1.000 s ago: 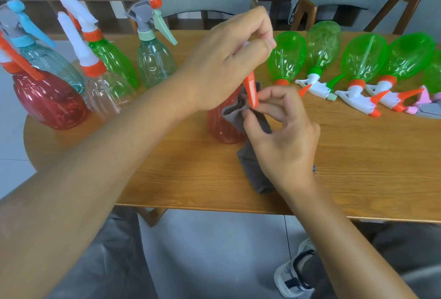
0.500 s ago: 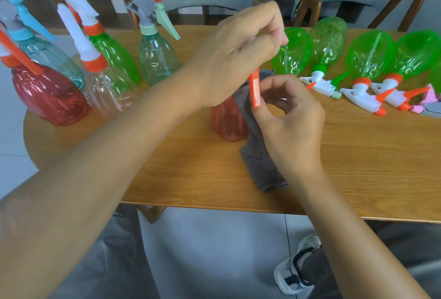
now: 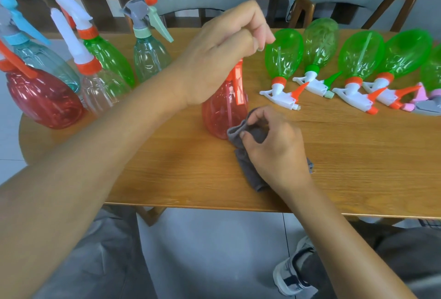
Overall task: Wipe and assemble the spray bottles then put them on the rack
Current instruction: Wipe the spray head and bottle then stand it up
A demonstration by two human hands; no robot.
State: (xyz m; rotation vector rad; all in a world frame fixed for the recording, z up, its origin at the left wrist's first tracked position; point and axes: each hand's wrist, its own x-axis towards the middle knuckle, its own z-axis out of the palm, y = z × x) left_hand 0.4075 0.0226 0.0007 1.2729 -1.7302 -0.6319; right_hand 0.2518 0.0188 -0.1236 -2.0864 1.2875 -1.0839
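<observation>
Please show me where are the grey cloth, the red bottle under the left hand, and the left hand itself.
grey cloth [image 3: 248, 174], head view, lower hanging fold.
red bottle [image 3: 222, 112], head view, translucent body.
left hand [image 3: 222, 52], head view, back of hand.

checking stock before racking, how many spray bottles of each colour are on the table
green bottles: 6 (one cut off at the right edge)
red bottles: 2
teal bottles: 2
clear bottle: 1
total: 11
</observation>
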